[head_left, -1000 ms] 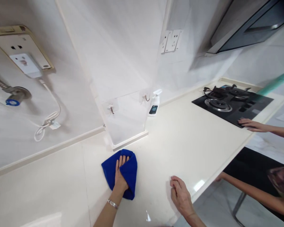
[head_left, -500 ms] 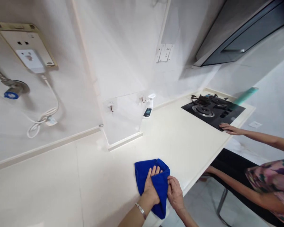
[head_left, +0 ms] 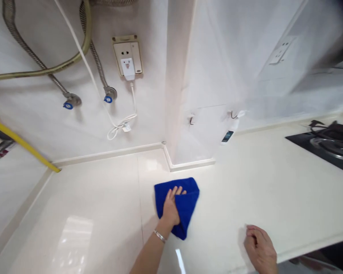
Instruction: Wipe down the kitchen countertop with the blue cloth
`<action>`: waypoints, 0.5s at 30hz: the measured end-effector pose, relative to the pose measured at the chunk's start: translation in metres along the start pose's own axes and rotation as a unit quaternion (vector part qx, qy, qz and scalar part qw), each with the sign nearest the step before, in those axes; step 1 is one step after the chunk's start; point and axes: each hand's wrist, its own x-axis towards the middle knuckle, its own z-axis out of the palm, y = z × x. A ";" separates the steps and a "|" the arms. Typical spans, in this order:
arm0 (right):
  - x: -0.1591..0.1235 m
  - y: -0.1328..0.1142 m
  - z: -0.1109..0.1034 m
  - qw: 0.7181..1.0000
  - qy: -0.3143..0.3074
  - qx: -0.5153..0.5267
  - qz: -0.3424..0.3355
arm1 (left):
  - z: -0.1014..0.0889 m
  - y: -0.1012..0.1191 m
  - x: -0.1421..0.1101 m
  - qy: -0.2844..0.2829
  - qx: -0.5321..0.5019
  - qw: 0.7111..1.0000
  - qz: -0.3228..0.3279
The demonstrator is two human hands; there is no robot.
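Just below the middle of the frame, my left hand (head_left: 170,212) lies flat, fingers outstretched, on the blue cloth (head_left: 186,205) spread over the counter (head_left: 108,198). At lower right, my right hand (head_left: 261,249) is loosely curled; a black cooktop (head_left: 298,139) reaches the right edge.

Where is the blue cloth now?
In the head view, the blue cloth lies lower centre on the countertop, partly covering the left hand, near the pillar.
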 end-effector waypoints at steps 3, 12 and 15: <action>0.001 -0.001 -0.002 1.000 -0.003 -0.002 -0.008 | -0.033 -0.057 -0.029 0.043 0.017 0.996 -0.077; 0.004 -0.010 -0.004 1.000 0.011 -0.006 -0.017 | -0.108 -0.159 -0.152 0.105 0.131 0.934 -0.315; 0.005 -0.013 -0.003 1.000 0.015 0.000 -0.004 | -0.124 -0.184 -0.197 0.092 0.172 0.890 -0.413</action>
